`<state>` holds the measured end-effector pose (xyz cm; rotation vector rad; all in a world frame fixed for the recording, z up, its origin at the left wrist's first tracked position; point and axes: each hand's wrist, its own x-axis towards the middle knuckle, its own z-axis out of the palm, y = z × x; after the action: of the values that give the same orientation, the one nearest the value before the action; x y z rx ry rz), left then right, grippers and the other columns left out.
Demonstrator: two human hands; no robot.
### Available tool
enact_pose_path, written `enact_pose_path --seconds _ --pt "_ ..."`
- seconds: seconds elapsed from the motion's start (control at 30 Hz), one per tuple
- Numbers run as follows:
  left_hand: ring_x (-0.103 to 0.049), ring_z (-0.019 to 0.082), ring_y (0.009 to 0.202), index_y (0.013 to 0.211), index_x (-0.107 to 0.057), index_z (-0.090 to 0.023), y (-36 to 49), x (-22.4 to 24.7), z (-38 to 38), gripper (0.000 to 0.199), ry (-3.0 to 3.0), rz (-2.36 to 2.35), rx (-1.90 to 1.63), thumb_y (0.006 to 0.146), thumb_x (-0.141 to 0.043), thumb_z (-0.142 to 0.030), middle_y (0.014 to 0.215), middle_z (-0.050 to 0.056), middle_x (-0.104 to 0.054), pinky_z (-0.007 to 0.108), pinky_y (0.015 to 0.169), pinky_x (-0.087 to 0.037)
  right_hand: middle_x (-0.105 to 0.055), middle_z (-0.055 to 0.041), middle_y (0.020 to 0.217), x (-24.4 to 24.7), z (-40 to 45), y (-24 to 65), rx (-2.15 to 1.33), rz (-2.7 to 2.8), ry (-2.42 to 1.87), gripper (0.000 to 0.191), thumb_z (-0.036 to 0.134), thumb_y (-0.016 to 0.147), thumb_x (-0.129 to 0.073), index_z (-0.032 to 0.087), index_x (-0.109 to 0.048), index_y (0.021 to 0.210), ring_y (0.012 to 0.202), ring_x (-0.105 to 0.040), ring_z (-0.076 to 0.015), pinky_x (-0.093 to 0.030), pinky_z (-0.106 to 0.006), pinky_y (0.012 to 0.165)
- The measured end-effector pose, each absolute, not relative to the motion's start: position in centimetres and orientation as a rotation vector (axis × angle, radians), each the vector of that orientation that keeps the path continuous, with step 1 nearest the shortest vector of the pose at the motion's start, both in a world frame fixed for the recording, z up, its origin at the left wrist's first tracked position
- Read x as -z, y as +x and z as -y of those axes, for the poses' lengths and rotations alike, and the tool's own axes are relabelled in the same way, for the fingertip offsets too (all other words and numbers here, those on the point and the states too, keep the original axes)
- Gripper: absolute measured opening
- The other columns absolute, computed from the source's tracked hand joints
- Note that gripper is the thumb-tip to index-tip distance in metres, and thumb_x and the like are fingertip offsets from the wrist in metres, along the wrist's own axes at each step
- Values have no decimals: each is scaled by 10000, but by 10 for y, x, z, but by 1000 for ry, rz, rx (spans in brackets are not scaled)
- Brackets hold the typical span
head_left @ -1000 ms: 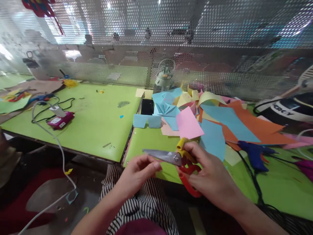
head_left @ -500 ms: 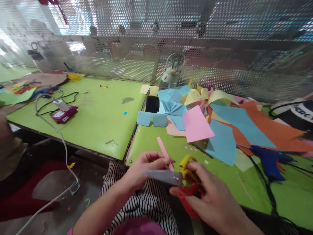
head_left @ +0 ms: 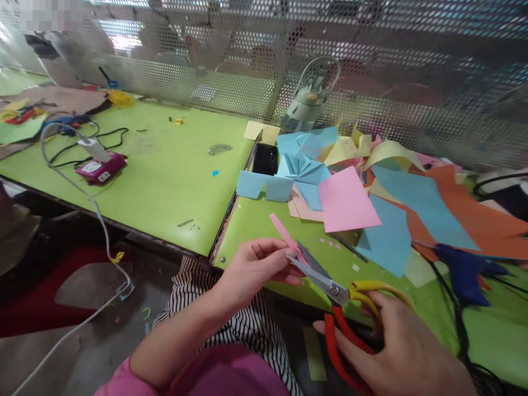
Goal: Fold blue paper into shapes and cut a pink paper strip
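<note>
My left hand (head_left: pixel 264 263) pinches a narrow pink paper strip (head_left: pixel 282 228) between thumb and fingers, its far end sticking out over the green table. Scissors (head_left: pixel 334 289) with one yellow and one red handle are in my right hand (head_left: pixel 396 341), fingers through the loops. The blades are parted, and the strip's near end lies between them, close to my left fingertips. Just beyond are several tiny pink paper squares (head_left: pixel 330 243) and a larger pink sheet (head_left: pixel 348 201). A folded light blue paper piece (head_left: pixel 264 186) stands to the left of that sheet.
Blue paper (head_left: pixel 388 236) and orange paper (head_left: pixel 474 203) cover the right side, beside a dark blue glue gun (head_left: pixel 466 272). A black phone (head_left: pixel 265 159) and a bottle (head_left: pixel 307 102) are near the mesh screen. A purple power adapter (head_left: pixel 101 168) with cables lies on the left.
The scissors have opened, swung from lying across in front of my left hand to pointing up-left, and now straddle the pink strip. My right hand has shifted right and spread the handles.
</note>
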<state>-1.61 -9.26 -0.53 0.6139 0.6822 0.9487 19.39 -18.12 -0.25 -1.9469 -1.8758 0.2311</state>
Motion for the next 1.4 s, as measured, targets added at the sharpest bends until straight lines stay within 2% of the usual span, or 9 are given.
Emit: enact_pose_path --seconds 0.1,0.2,0.43,0.6,0.77,1.0,1.23,1.4 --pt "-684 128 658 775 -725 -134 -14 8 95 333 626 -689 -975 689 -830 -438 736 30 -717 251 645 -592 -657 -151 1002 -7 184 183 192 2022 -2007 533 602 819 -608 216 -475 1162 922 -656 -378 -487 -444 708" --pt "-686 119 686 782 -739 -149 -12 12 97 303 645 -679 -1036 714 -818 -433 781 33 -737 228 656 -584 -658 -147 978 -12 184 175 346 2104 -1972 533 598 858 -559 209 -437 1201 908 -661 -357 -492 -438 738" --pt "-694 107 660 765 -743 -154 -9 11 102 234 534 -608 -988 712 -825 -368 689 9 -727 220 681 -590 -663 -154 1019 -8 172 176 224 2045 -2022 570 690 857 -488 199 -487 1145 956 -660 -338 -511 -405 727" --pt "-711 129 671 765 -740 -137 -9 8 103 248 431 -619 -945 666 -850 -336 716 34 -744 219 636 -594 -686 -132 924 -4 170 186 313 2160 -1955 565 679 847 -502 190 -508 1130 837 -679 -305 -492 -365 625" --pt "-710 113 658 739 -728 -135 -7 8 104 262 392 -586 -947 660 -863 -345 711 23 -744 199 636 -595 -676 -111 852 -3 170 188 518 2188 -1875 597 704 890 -402 160 -540 1093 750 -684 -277 -472 -336 563" --pt "-722 116 653 762 -710 -132 -4 10 104 279 391 -567 -968 663 -871 -337 713 6 -742 191 618 -603 -648 -76 753 -6 170 188 455 2253 -1846 633 735 895 -345 161 -554 1060 620 -650 -239 -434 -322 505" --pt "-729 125 642 771 -667 -130 -2 14 106 255 379 -545 -1030 674 -859 -268 706 14 -744 195 609 -609 -662 -107 831 -8 173 182 454 2207 -1883 620 702 921 -328 154 -551 1104 750 -680 -270 -470 -339 598" --pt "-739 140 665 789 -639 -137 -2 15 106 255 383 -536 -1063 699 -845 -259 688 21 -740 200 612 -613 -649 -112 827 -8 175 180 533 2220 -1870 586 657 945 -337 132 -552 1090 755 -677 -265 -463 -337 614"
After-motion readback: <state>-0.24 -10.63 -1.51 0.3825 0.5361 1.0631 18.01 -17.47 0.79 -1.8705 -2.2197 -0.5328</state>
